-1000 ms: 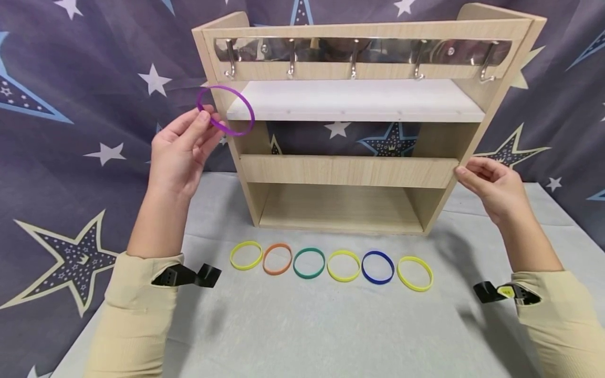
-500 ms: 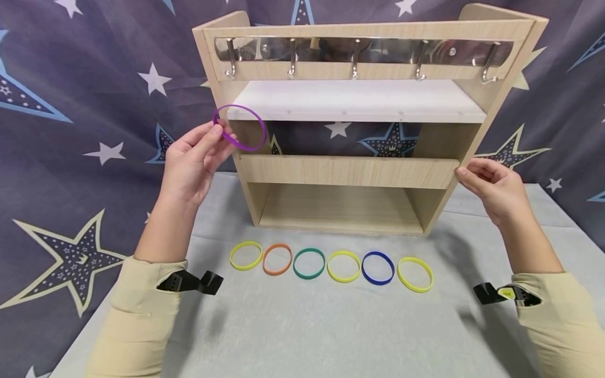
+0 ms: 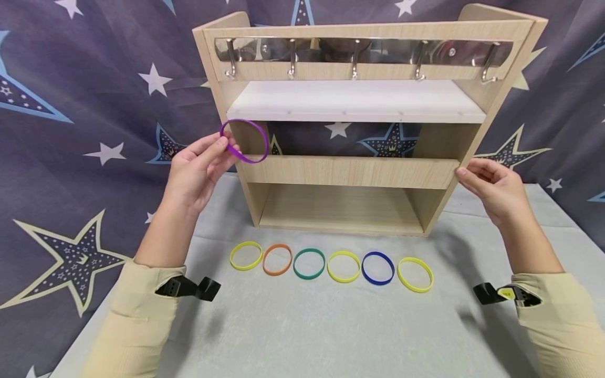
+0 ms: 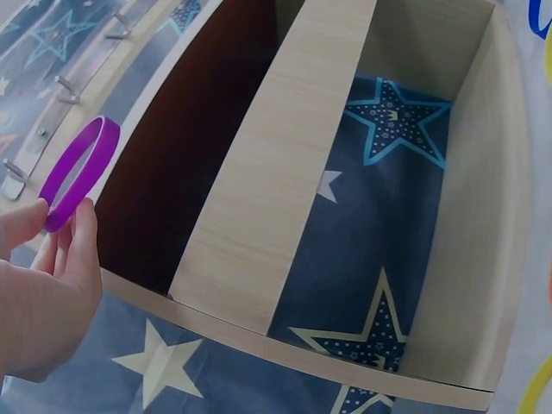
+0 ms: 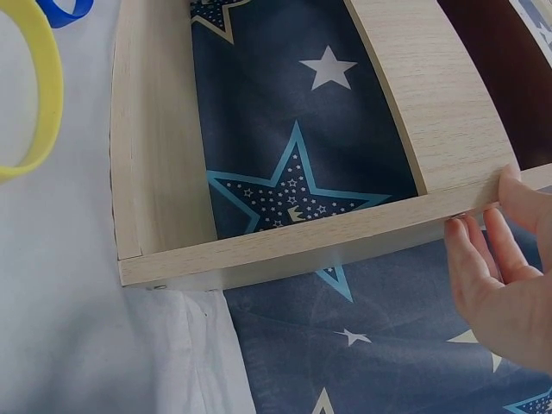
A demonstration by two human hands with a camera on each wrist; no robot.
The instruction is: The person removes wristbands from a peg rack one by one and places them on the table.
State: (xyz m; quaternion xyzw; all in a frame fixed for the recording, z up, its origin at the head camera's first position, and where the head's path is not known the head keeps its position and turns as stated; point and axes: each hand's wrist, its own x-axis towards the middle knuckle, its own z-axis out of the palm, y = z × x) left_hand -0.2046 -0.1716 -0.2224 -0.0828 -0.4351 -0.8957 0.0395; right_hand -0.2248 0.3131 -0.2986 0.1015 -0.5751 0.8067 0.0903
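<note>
The purple silicone wristband [image 3: 244, 140] is pinched at its near edge by the left hand [image 3: 196, 170] — a shallow hold, from which it could slip or catch on the wooden hook rack [image 3: 352, 172]. It is held against the rack's left upright, below the white shelf [image 3: 356, 100]. The rack's right edge is steadied by the right hand [image 3: 493, 189], fingertips touching — it could shift if bumped.

A staged recording set, not a lived-in room: a star-printed backdrop [image 3: 71, 105] hangs behind a wooden rack [image 3: 350, 170], which stands on a grey cloth [image 3: 307, 325] with coloured bands [image 3: 331, 265] lined up before it.
</note>
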